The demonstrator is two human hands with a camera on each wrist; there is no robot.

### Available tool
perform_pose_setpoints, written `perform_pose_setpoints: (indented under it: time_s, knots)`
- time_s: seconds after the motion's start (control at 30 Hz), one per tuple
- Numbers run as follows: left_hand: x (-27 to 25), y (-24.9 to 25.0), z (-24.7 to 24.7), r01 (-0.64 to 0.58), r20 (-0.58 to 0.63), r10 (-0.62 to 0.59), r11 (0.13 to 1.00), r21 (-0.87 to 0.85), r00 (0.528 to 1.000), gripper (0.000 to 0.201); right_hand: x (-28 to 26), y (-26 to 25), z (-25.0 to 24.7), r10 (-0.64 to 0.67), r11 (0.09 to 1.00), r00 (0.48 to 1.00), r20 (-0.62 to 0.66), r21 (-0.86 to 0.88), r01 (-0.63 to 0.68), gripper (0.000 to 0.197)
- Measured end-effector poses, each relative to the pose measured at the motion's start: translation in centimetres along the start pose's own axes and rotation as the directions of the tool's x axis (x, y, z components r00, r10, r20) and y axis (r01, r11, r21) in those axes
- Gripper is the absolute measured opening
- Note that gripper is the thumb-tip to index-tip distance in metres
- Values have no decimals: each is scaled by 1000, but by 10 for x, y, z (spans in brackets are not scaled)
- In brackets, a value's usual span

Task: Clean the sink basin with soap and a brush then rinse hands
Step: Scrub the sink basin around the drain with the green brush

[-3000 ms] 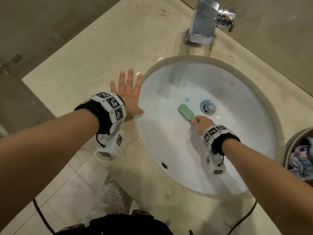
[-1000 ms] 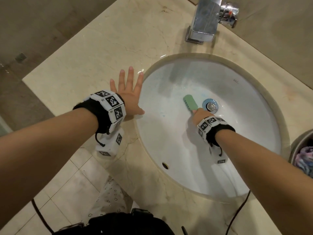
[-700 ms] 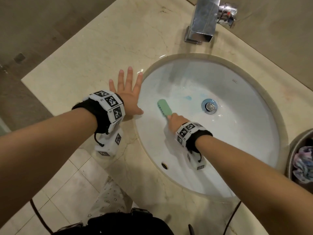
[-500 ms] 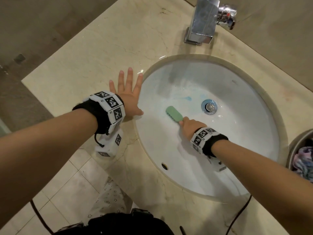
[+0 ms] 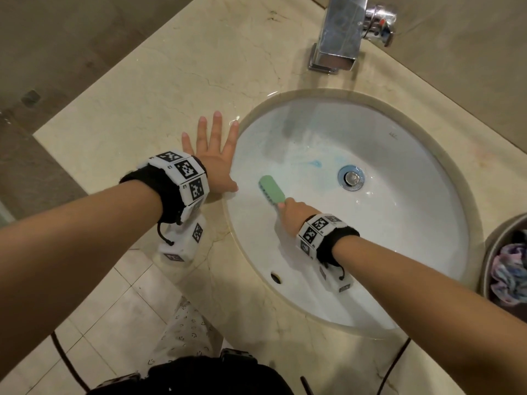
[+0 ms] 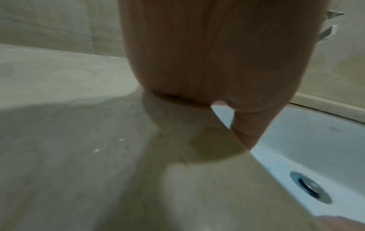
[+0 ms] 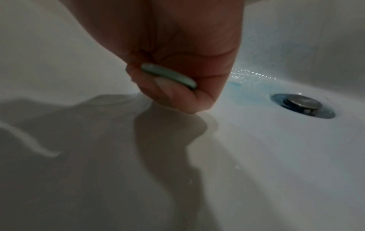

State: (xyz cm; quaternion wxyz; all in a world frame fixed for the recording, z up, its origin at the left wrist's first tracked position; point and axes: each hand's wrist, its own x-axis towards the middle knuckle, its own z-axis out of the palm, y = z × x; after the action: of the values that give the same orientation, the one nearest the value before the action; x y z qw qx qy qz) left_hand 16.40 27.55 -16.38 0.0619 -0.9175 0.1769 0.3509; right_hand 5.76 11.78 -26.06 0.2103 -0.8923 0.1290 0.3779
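We are holding the brush (image 5: 271,190) in our right hand (image 5: 291,215), fingers curling around its handle; its long axis is running diagonally, head pointing up-left, away from the drain (image 5: 351,178). It is pale green and flat-backed, lying low inside the sink basin (image 5: 399,223). Our left hand (image 5: 212,163) is pressing flat, fingers spread, on the countertop (image 5: 142,109). Only the right wrist view is showing the handle's end; the head is hidden there.

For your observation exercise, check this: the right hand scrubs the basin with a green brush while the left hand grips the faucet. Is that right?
Not quite. The left hand lies flat on the countertop beside the basin, far from the faucet, as the head view shows. The right hand does hold the green brush.
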Motion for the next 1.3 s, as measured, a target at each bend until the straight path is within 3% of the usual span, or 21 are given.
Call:
perform_pose_setpoints:
  time_s: [0.17,0.33,0.47,0.57,0.67,0.83,0.97,1.07,1.17,1.3]
  knots:
    - [0,0,0,0,-5,0,1000,-4,1000,120,-9,31,-4,27,992,997,-70,-124,-36,38]
    - [-1,1,1,4,-10,-4,1000,2,1000,119,0,34,-14,97,991,985,-140,-73,-108,39]
    - [-1,1,-1,13,1,-13,1000,4,1000,114,4,8,-11,77,996,994,-76,52,-73,34]
    - [-2,2,-2,12,2,-12,1000,3,1000,111,-4,-10,-3,-5,1000,1000,-19,22,6,26]
    - [-3,3,-3,13,1,-13,1000,3,1000,108,-15,-9,5,-68,997,997,-24,-34,67,32]
    - [-4,4,-4,17,3,-17,1000,2,1000,103,-16,20,1,17,996,999,-48,-86,-21,39]
    - [-5,4,-4,16,4,-16,1000,-5,1000,103,-8,15,-10,86,996,994,-59,13,-86,37]
    - [-5,4,-5,10,5,-10,1000,-17,1000,102,-4,-15,-11,23,999,1000,11,44,-24,24]
    - [-5,5,-4,12,-1,-13,1000,-26,1000,102,-8,-42,-9,-38,997,999,27,69,36,27]
    - [-5,5,-5,18,4,-17,1000,-19,1000,103,-16,-24,1,-77,996,996,42,48,75,34]
